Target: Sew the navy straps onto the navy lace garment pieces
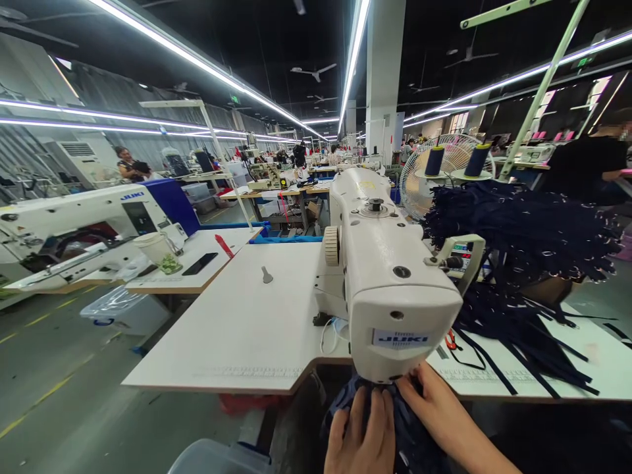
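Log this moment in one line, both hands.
left hand: on navy cloth | right hand: partly hidden behind sewing machine | navy pile: right of machine

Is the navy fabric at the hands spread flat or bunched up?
Bunched up: folds show in the navy fabric around the left hand and below the right hand.

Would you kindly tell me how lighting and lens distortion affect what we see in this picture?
In the head view, the ceiling tube lights glare against a dark ceiling; in the head view, the sewing machine at far left looks stretched, likely wide-lens distortion; in the head view, the navy fabric under the left hand shows little fold detail.
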### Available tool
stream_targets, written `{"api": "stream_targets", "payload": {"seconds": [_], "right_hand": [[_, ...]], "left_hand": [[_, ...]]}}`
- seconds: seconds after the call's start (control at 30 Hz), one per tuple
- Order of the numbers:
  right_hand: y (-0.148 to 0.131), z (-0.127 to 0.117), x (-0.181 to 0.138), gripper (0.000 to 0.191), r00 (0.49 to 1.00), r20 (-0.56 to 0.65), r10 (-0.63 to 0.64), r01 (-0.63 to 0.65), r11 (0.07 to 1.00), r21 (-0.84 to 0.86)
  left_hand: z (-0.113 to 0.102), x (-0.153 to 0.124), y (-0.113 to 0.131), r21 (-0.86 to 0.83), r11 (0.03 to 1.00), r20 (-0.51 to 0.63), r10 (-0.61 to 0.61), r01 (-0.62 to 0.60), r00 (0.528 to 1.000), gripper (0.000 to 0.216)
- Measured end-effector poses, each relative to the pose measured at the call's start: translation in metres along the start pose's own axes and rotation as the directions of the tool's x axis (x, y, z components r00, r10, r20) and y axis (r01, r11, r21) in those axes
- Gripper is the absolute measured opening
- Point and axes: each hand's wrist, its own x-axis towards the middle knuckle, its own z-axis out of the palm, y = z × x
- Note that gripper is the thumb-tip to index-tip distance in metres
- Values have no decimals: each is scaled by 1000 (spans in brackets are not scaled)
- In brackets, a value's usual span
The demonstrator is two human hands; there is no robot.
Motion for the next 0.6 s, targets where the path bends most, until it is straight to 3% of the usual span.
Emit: {"api": "stream_targets", "payload": {"seconds": [0.2, 0.4, 0.6], "right_hand": [[3, 2, -1, 16, 999, -39, -35, 36, 999, 21], [5, 3, 1, 24, 999, -32, -18, 18, 1000, 8], [1, 1, 0, 30, 1000, 16, 13, -15, 996, 94]], "left_hand": [[6, -2, -1, 16, 1000, -53, -4, 5, 999, 32], [6, -2, -7, 13, 1000, -72, 7, -6, 997, 32], [-2, -1, -10, -33, 999, 17, -7, 7, 1000, 34]]}}
